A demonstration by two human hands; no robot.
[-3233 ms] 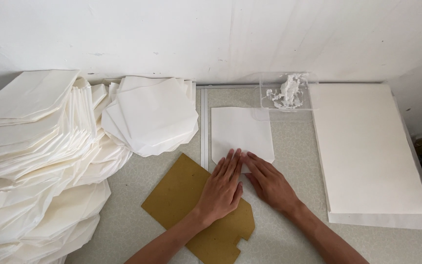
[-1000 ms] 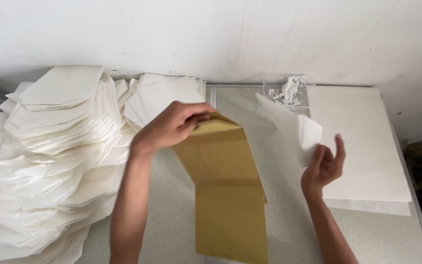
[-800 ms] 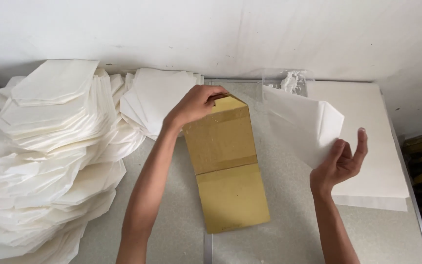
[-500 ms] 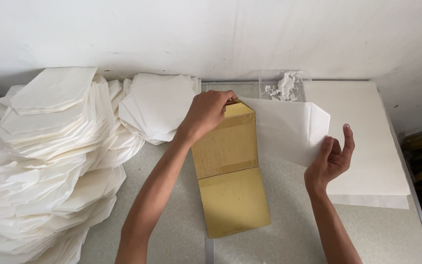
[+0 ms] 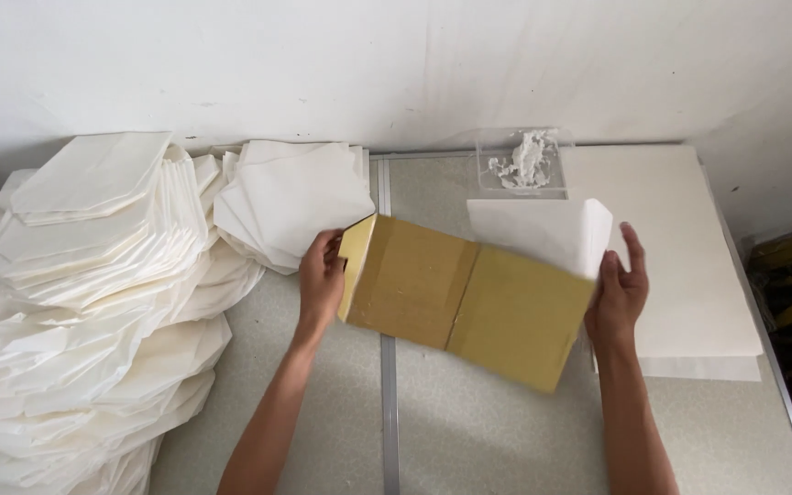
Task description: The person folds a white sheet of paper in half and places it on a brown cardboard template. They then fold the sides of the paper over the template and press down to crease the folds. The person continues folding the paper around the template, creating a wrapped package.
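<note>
Mid-fold, judging by the layout: left hand [image 5: 321,280] gripping the near edge of a brown cardboard template [image 5: 465,307], right hand [image 5: 618,295] clasping its far edge plus a white paper sheet [image 5: 543,234] above the fingers. Folded paper stacks [image 5: 93,302] piled beyond the left fingers; flat sheets [image 5: 680,247] unfolded under the right.

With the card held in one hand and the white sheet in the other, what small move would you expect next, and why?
Probably lowering the card flat onto the table. The left hand grips its left edge and holds it tilted above the surface, while the right hand holds the white sheet at the card's right end, partly behind it. Both are in the air, so neither can be pressed or folded yet.
</note>
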